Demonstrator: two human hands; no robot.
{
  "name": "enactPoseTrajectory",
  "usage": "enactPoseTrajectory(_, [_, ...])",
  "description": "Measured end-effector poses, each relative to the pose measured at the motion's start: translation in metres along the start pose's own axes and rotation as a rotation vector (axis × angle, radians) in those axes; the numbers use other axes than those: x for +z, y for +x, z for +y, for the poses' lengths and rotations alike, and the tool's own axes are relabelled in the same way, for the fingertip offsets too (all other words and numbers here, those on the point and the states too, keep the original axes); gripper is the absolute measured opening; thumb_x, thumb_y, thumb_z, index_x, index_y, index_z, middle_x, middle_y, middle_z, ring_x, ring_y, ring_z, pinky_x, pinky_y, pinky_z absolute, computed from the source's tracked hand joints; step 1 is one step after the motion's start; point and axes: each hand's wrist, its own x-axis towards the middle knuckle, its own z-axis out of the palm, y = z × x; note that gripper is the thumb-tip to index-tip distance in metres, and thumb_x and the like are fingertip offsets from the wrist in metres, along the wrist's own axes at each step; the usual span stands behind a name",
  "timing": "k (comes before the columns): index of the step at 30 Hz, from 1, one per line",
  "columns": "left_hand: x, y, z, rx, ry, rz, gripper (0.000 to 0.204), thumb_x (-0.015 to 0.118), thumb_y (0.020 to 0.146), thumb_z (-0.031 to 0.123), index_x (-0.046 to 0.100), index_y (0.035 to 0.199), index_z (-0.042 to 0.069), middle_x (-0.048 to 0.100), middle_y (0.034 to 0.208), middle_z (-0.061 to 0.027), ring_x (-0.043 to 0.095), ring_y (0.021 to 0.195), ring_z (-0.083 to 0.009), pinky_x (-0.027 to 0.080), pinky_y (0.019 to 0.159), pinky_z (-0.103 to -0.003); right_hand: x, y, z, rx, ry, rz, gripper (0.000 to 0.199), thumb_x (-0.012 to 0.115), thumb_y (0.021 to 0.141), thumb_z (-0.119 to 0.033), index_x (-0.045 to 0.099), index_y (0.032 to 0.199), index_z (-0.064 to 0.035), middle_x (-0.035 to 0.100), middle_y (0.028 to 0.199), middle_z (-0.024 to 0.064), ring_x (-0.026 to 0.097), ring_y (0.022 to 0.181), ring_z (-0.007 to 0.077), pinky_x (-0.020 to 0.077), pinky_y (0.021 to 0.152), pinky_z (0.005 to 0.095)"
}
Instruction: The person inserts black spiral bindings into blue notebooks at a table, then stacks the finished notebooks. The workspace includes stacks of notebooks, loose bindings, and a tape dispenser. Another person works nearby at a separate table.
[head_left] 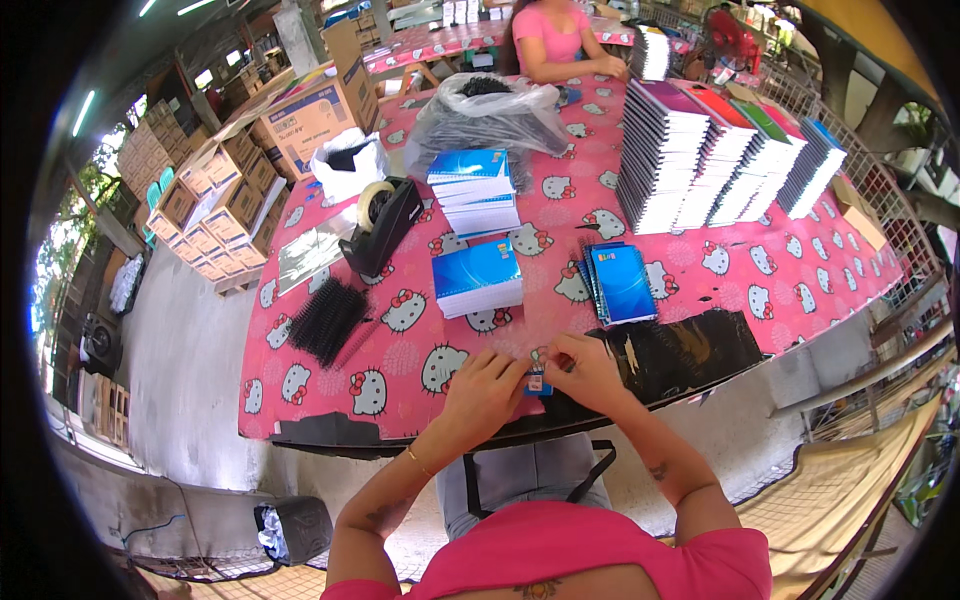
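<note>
My left hand [485, 390] and my right hand [588, 375] meet at the table's near edge, fingers closed. Between them shows a small blue piece with a printed label [538, 385], coloured like the notebook covers; my fingers hide the rest, so its kind is unclear. Straight ahead sits a stack of blue-covered notebooks [478, 280], with a taller stack [472, 190] behind it. Beyond my right hand lies a small pile of blue notebooks [620, 283] with black spiral coils along its left side. A bundle of black plastic coils [328, 320] lies left of my hands.
A black tape dispenser [383, 225], a white bag [348, 165] and a big clear bag of coils [485, 120] occupy the left and back. Tall spiral notebook stacks [665, 160] stand at right. Cartons [225, 195] fill the left; a person in pink [552, 45] sits opposite.
</note>
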Motion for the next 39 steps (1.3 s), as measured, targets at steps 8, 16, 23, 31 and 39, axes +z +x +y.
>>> enactPoseTrajectory(8, [-0.036, 0.076, -0.015, 0.261, -0.204, 0.322, 0.033, 0.075, 0.082, 0.015, 0.067, 0.113, 0.006, 0.068, 0.109, -0.011, 0.064, 0.101, -0.0316, 0.053, 0.087, -0.04, -0.044, -0.006, -0.026, -0.095, -0.145, 0.178, 0.047, 0.068, 0.076, 0.003, 0.066, 0.122, -0.0062, 0.066, 0.115, 0.0177, 0.064, 0.106, 0.0372, 0.0513, 0.09, 0.0417])
enactPoseTrajectory(16, [0.012, 0.053, -0.125, 0.139, 0.299, 0.268, 0.028, 0.067, 0.088, 0.016, 0.065, 0.112, 0.001, 0.068, 0.106, -0.0127, 0.065, 0.102, -0.0304, 0.053, 0.087, -0.04, -0.085, 0.012, 0.077, -0.079, -1.031, 0.139, 0.075, 0.069, 0.086, -0.045, 0.039, 0.149, -0.0188, 0.037, 0.153, 0.0131, 0.034, 0.141, 0.0366, 0.0239, 0.109, 0.0675])
enactPoseTrajectory(23, [-0.025, 0.032, -0.059, 0.123, 0.226, 0.244, 0.03, 0.067, 0.083, 0.015, 0.064, 0.111, 0.004, 0.065, 0.098, -0.0085, 0.063, 0.09, -0.0266, 0.051, 0.08, -0.043, -0.053, 0.028, 0.0, -0.347, -0.227, 0.141, 0.075, 0.08, 0.081, -0.026, 0.044, 0.145, -0.011, 0.053, 0.138, 0.019, 0.051, 0.13, 0.0327, 0.0377, 0.108, 0.0481])
enactPoseTrajectory(31, [-0.013, -0.029, -0.109, -0.275, 0.215, 0.391, 0.029, 0.067, 0.086, 0.014, 0.063, 0.114, 0.006, 0.062, 0.111, -0.013, 0.058, 0.1, -0.0353, 0.046, 0.088, -0.047, 0.042, -0.005, 0.037, 0.097, 0.397, 0.213, 0.037, 0.073, 0.081, 0.005, 0.056, 0.113, -0.0034, 0.063, 0.097, 0.0045, 0.059, 0.088, 0.0103, 0.0485, 0.078, 0.0265])
enactPoseTrajectory(39, [-0.021, -0.045, -0.129, -0.339, 0.174, 0.45, 0.025, 0.062, 0.091, 0.007, 0.064, 0.115, 0.004, 0.061, 0.092, -0.0122, 0.059, 0.081, -0.0293, 0.045, 0.072, -0.04, 0.044, 0.01, 0.046, 0.096, 0.408, -0.066, 0.029, 0.069, 0.088, -0.002, 0.068, 0.117, -0.0025, 0.067, 0.105, 0.0038, 0.058, 0.092, 0.0096, 0.0467, 0.081, 0.0264])
